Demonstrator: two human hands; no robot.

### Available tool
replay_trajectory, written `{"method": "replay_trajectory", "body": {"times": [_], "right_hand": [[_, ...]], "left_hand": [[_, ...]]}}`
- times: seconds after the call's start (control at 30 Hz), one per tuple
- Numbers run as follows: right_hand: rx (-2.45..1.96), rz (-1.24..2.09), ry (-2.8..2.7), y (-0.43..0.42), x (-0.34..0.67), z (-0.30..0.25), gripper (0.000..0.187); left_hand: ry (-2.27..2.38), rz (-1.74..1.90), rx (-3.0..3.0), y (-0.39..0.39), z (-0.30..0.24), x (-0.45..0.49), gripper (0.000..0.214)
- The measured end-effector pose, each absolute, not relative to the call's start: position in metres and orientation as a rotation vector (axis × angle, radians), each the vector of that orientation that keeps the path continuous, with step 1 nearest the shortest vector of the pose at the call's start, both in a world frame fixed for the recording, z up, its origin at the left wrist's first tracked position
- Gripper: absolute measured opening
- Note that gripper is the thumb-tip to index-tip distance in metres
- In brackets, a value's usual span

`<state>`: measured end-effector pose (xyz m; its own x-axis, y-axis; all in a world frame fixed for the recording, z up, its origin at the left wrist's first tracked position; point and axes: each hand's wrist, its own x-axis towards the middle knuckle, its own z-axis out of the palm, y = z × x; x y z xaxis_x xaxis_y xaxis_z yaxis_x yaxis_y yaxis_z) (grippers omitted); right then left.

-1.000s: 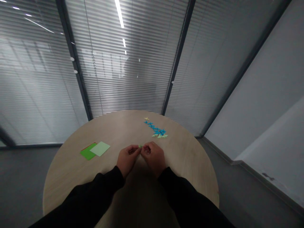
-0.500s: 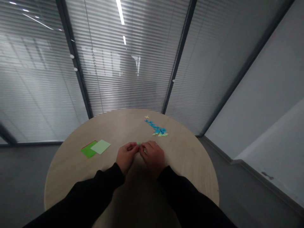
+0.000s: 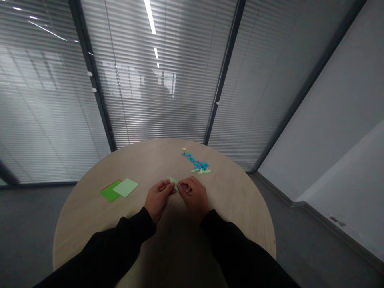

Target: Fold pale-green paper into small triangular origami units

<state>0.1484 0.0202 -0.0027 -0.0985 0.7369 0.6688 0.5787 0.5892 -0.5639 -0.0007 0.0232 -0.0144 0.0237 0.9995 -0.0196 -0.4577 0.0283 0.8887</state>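
Observation:
Between my left hand point(image 3: 157, 200) and my right hand point(image 3: 193, 198), the fingertips of both hands pinch a small pale green folded paper piece point(image 3: 173, 182). Its pointed end sticks up and to the left above my fingers, and the rest is hidden by them. Both hands hover over the near middle of a round light-wood table point(image 3: 228, 196). Beyond my right hand lies a long trail of small blue folded paper pieces point(image 3: 196, 163), with several pale green folded pieces point(image 3: 201, 171) at its near end.
A small yellow paper star point(image 3: 184, 149) lies at the far end of the blue trail. To my left are a pale green paper square point(image 3: 126, 187) overlapping a darker green sheet point(image 3: 108, 193). Glass walls with blinds stand beyond the table, above a grey floor.
The pale green paper now shows more clearly above my fingers, with its point up and to the left. My hands have turned it slightly, and the view has shifted a little.

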Motion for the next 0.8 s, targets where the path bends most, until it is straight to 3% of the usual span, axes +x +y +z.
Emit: {"method": "replay_trajectory", "body": {"times": [0.13, 0.3, 0.37, 0.8], "right_hand": [[-1.052, 0.34, -1.737, 0.021, 0.15, -0.003, 0.015], [-1.009, 1.034, -1.536, 0.029, 0.158, -0.011, 0.026], [-0.981, 1.157, -1.498, 0.031, 0.161, -0.012, 0.029], [-0.991, 1.193, -1.441, 0.031, 0.161, -0.01, 0.029]], "left_hand": [[0.916, 1.37, 0.979, 0.023, -0.011, -0.004, 0.034], [0.893, 1.284, 1.104, 0.022, -0.009, -0.005, 0.034], [0.883, 1.279, 1.126, 0.022, -0.009, -0.005, 0.034], [0.981, 1.295, 1.358, 0.02, -0.005, -0.005, 0.031]]}}
